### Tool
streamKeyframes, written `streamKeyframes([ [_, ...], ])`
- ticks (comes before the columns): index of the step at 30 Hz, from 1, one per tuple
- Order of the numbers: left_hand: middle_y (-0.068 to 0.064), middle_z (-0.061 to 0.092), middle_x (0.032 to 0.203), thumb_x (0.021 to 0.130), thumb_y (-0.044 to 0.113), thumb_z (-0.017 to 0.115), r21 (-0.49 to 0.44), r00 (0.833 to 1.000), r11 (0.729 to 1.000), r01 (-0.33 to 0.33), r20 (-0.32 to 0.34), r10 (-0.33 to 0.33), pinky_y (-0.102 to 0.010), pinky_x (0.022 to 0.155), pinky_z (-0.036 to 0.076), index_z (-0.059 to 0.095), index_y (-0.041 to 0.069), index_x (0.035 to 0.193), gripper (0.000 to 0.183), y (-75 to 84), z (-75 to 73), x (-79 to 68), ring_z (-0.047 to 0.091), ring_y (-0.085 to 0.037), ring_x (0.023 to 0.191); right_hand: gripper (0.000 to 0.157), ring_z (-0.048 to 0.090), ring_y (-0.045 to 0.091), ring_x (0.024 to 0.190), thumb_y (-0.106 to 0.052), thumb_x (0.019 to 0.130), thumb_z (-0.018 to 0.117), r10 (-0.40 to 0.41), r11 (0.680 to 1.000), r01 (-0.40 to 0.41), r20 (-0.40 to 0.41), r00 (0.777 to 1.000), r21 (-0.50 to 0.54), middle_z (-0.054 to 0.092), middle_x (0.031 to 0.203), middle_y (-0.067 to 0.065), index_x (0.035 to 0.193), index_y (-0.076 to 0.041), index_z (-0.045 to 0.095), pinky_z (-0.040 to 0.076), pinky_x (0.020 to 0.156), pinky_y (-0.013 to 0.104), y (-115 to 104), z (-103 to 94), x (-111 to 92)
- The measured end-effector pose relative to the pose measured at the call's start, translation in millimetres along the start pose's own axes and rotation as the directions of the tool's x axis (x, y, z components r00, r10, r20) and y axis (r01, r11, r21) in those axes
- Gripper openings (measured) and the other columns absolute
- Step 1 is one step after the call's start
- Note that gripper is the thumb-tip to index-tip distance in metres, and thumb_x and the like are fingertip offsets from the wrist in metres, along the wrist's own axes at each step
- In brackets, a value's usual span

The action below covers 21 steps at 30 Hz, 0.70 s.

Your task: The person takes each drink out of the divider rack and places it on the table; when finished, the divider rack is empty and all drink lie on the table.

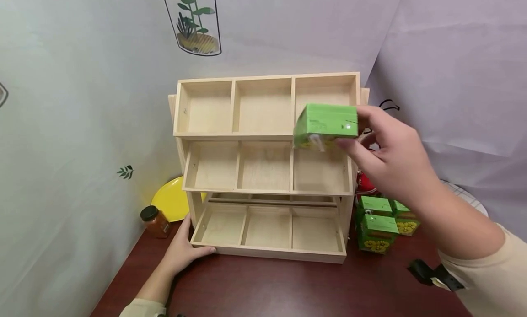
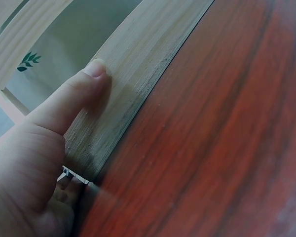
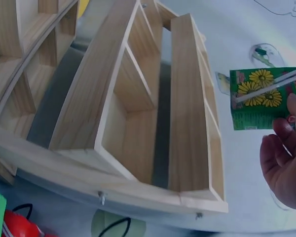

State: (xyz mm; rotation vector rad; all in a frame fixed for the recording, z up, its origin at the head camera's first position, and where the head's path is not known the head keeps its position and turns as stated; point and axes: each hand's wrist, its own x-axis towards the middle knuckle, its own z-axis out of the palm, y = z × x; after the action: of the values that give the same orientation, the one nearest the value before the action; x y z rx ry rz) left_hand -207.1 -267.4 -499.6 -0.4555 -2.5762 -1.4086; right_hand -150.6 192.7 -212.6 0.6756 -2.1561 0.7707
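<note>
A green juice box (image 1: pixel 329 120) with yellow flowers and a straw on its side is pinched between the thumb and fingers of my right hand (image 1: pixel 395 157). It is held up in front of the right-hand compartments of a three-tier wooden rack (image 1: pixel 263 137), overlapping the top and middle tiers in the head view. The right wrist view shows the juice box (image 3: pixel 254 111) beyond the rack's upper tiers. My left hand (image 1: pixel 181 248) grips the rack's bottom left corner. Its thumb (image 2: pixel 86 86) lies along the front board, while the fingers go round the side.
Several more green juice boxes (image 1: pixel 378 232) stand right of the rack, by a red item (image 1: pixel 365 183). On the left are a yellow plate (image 1: pixel 170 200) and a dark-lidded jar (image 1: pixel 155 221). The dark red table (image 1: pixel 280 285) meets cloth-covered walls.
</note>
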Motion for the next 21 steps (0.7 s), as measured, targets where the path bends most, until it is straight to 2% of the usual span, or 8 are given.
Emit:
streamKeyframes([
  [5, -0.002, 0.04, 0.145, 0.056, 0.033, 0.095, 0.001, 1.0, 1.0, 0.001, 0.0, -0.001, -0.013, 0.096, 0.031, 0.021, 0.033, 0.153, 0.122, -0.3, 0.5, 0.4, 0.042, -0.021, 0.126, 0.052, 0.057, -0.001, 0.072, -0.002, 0.08, 0.078, -0.006, 1.0, 0.005, -0.01, 1.0, -0.015, 0.062, 0.097, -0.008, 0.128, -0.012, 0.061, 0.045, 0.057, 0.014, 3.0, -15.4, -16.2],
  [8, -0.003, 0.04, 0.145, 0.056, 0.033, 0.095, 0.005, 1.0, 1.0, -0.004, 0.002, 0.004, -0.013, 0.097, 0.031, 0.02, 0.033, 0.153, 0.122, -1.1, 0.3, -0.1, 0.042, -0.022, 0.126, 0.054, 0.058, -0.002, 0.07, 0.0, 0.079, 0.077, -0.005, 1.0, 0.005, 0.012, 1.0, -0.031, 0.062, 0.096, -0.01, 0.129, -0.012, 0.06, 0.044, 0.055, 0.014, 4.5, -23.0, -24.1],
  [9, -0.003, 0.04, 0.145, 0.056, 0.033, 0.095, 0.003, 1.0, 1.0, -0.003, 0.002, 0.003, -0.013, 0.096, 0.031, 0.021, 0.034, 0.152, 0.122, -1.4, 0.2, -0.3, 0.043, -0.022, 0.125, 0.055, 0.058, -0.001, 0.073, 0.001, 0.079, 0.077, -0.006, 1.0, 0.007, 0.017, 1.0, -0.03, 0.062, 0.096, -0.009, 0.129, -0.012, 0.06, 0.045, 0.058, 0.013, 5.1, -25.0, -26.1],
  [17, -0.004, 0.04, 0.145, 0.057, 0.033, 0.095, 0.0, 1.0, 1.0, -0.013, 0.003, 0.013, -0.013, 0.097, 0.03, 0.02, 0.032, 0.153, 0.122, -2.1, -0.5, -0.5, 0.042, -0.023, 0.126, 0.054, 0.06, -0.001, 0.082, -0.001, 0.083, 0.073, 0.109, 0.994, -0.107, 0.07, 0.992, -0.037, 0.064, 0.105, -0.009, 0.132, -0.02, 0.057, 0.045, 0.068, 0.011, 10.3, -38.4, -47.1],
  [21, -0.006, 0.039, 0.145, 0.057, 0.034, 0.094, 0.006, 1.0, 1.0, -0.023, 0.003, 0.023, -0.012, 0.097, 0.029, 0.019, 0.03, 0.154, 0.122, -2.1, -0.3, -1.6, 0.041, -0.023, 0.127, 0.053, 0.061, -0.003, 0.081, -0.002, 0.085, 0.072, 0.143, 0.989, -0.139, 0.077, 0.987, -0.05, 0.064, 0.106, -0.01, 0.132, -0.023, 0.058, 0.045, 0.068, 0.011, 15.3, -45.9, -56.9],
])
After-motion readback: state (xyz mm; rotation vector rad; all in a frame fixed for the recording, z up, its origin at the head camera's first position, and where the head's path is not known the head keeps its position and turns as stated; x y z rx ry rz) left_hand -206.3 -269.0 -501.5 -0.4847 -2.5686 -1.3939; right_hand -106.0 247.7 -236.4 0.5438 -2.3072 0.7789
